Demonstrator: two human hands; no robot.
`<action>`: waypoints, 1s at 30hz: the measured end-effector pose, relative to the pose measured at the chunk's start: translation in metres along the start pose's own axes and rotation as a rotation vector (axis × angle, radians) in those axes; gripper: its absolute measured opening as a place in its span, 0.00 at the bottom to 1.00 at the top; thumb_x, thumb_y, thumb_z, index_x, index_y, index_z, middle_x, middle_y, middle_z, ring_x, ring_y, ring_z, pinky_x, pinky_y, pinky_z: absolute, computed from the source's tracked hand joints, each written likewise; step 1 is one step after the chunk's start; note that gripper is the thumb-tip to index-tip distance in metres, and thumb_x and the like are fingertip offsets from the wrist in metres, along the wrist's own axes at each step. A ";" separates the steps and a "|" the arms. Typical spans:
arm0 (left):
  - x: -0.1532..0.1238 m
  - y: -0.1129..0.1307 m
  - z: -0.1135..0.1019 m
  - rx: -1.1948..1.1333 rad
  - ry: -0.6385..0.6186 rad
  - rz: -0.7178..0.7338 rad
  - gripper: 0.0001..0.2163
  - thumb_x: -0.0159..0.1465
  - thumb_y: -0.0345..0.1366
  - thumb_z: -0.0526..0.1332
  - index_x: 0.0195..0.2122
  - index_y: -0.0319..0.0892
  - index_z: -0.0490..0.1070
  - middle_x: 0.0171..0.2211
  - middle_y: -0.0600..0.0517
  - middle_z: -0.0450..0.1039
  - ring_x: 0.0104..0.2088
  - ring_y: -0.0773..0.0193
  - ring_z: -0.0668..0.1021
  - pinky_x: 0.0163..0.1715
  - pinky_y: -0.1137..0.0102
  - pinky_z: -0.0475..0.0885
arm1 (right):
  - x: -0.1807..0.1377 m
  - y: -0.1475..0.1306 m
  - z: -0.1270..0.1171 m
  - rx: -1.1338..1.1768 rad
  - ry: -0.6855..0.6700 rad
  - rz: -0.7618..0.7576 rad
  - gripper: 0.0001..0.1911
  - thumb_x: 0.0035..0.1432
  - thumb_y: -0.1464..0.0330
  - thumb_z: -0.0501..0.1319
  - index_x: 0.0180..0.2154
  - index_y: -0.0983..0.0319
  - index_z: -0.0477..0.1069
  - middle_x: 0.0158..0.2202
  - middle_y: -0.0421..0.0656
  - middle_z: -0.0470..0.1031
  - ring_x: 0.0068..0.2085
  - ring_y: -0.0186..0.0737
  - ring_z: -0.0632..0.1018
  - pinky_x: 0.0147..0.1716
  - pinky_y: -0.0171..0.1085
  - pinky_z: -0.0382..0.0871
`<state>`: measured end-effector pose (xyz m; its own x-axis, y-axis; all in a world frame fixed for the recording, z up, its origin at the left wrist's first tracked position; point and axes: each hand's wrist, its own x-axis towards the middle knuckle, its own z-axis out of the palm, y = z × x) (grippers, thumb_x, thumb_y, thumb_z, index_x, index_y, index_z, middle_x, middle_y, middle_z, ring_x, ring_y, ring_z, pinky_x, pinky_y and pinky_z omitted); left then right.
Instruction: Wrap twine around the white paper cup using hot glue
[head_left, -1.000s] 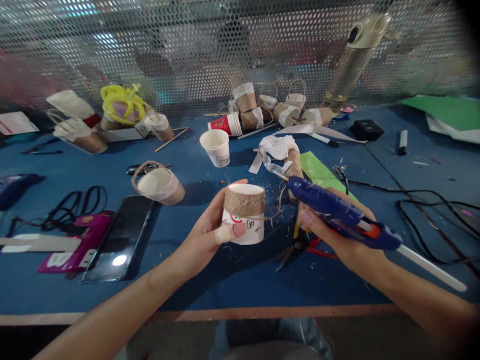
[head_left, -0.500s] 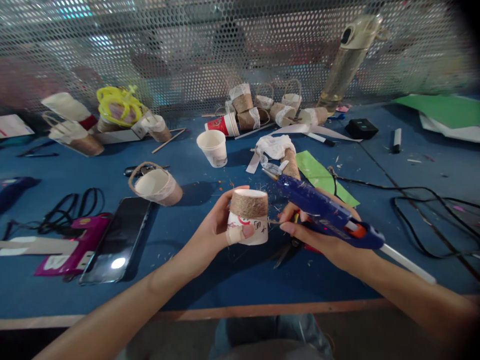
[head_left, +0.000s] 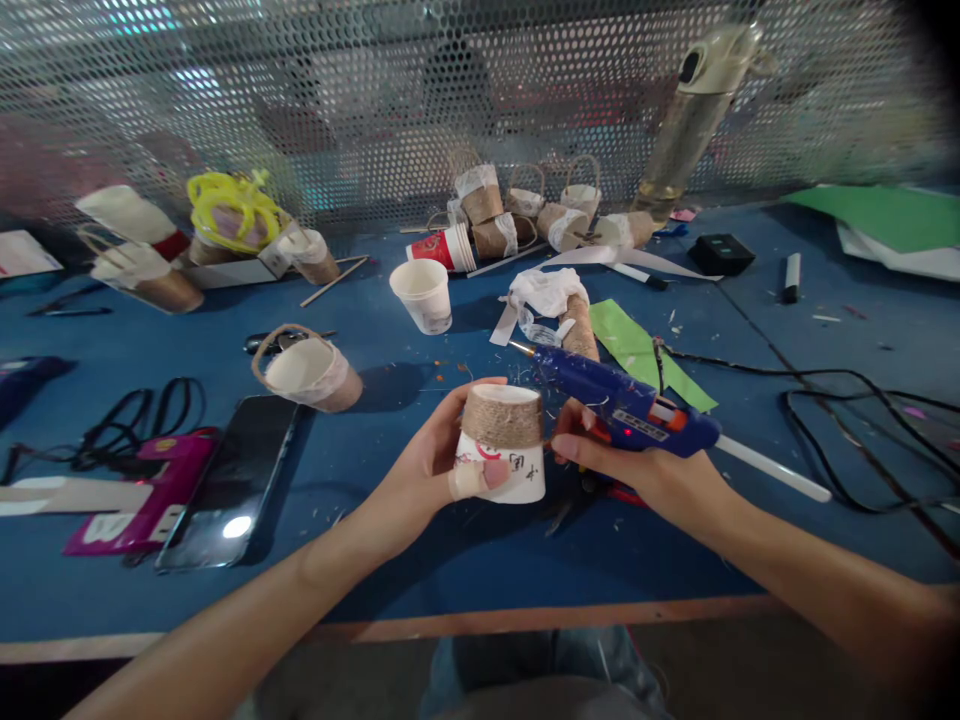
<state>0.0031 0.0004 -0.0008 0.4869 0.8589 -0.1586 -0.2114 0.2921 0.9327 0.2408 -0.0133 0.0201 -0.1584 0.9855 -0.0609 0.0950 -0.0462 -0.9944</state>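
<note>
My left hand (head_left: 431, 462) is closed around a white paper cup (head_left: 519, 488), its bandaged thumb across the printed side. Brown twine (head_left: 504, 418) wraps the cup's upper half. My right hand (head_left: 637, 475) holds a blue hot glue gun (head_left: 585, 380), its nozzle pointing left beyond the cup and a white glue stick (head_left: 776, 470) jutting from the rear. Thumb and finger of that hand also pinch the strand beside the cup. Beneath it lie scissors (head_left: 559, 515), partly hidden. Behind the gun is a twine roll (head_left: 579, 330) with white lace (head_left: 550, 290) on it.
A twine-covered basket cup (head_left: 341, 385), a phone (head_left: 229, 480) and a magenta device (head_left: 150, 500) lie left. Behind stand a plain paper cup (head_left: 422, 293), several small baskets (head_left: 480, 195) and a bottle (head_left: 686, 130). A black cord (head_left: 787, 375) runs along the right.
The glue gun has shifted left and turned flatter, its nozzle further left. My right hand has come closer to the cup, which has moved slightly right and down.
</note>
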 end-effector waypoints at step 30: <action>0.001 0.009 0.001 -0.189 0.020 -0.056 0.28 0.59 0.38 0.71 0.61 0.48 0.71 0.53 0.46 0.81 0.50 0.47 0.83 0.50 0.58 0.75 | -0.001 0.018 0.000 -0.037 0.123 -0.136 0.08 0.57 0.65 0.74 0.34 0.56 0.76 0.36 0.41 0.83 0.36 0.42 0.83 0.38 0.41 0.81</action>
<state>0.0023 0.0038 0.0079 0.4858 0.8467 -0.2172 -0.3402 0.4120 0.8453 0.2430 -0.0153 0.0019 -0.0515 0.9948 0.0875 0.1173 0.0930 -0.9887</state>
